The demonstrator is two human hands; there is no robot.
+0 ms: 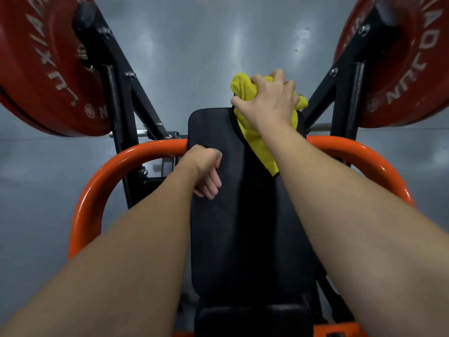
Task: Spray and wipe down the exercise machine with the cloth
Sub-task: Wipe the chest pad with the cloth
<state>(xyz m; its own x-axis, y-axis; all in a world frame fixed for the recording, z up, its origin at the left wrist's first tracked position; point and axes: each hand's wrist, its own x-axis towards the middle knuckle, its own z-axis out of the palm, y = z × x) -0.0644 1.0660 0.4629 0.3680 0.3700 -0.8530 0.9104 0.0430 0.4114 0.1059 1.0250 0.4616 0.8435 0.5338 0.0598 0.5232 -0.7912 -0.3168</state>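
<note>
Two hands work. Right hand (269, 100) squeezes the yellow cloth (255, 139) on the top right corner of the black pad (218, 239). Left hand (206, 171), a fist, touches its left edge. Bare grey floor (218, 45) lies beyond.

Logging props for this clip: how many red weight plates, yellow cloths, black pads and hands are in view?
Red weight plates: 2
Yellow cloth: 1
Black pads: 2, back pad and seat pad
Hands: 2, left hand and right hand
Total: 7
</note>
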